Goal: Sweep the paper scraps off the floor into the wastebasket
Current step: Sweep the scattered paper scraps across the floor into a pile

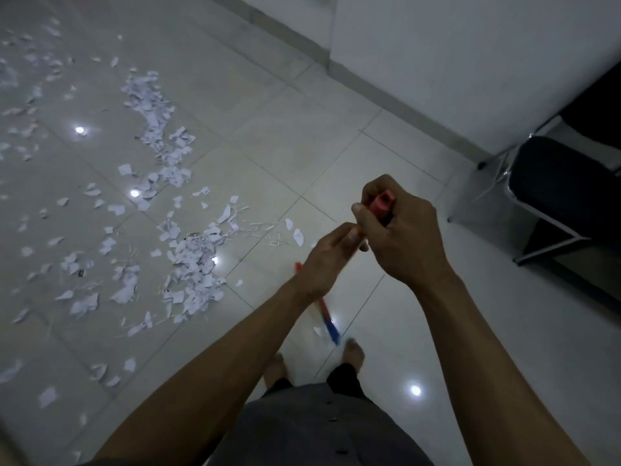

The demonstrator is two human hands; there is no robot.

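Observation:
White paper scraps (188,260) lie scattered over the pale tiled floor on the left and in the middle, with a denser band (158,129) farther back. I hold a broom by its red and blue handle (327,317), which runs down towards my bare feet. My right hand (400,227) grips the red top end of the handle. My left hand (327,260) grips the handle just below it. The broom's head is hidden behind my arms and body. No wastebasket is in view.
A white wall with a grey skirting (403,99) runs diagonally along the right. A black folding chair with a chrome frame (564,200) stands at the right edge. My feet (353,351) are on bare tiles near a few stray scraps.

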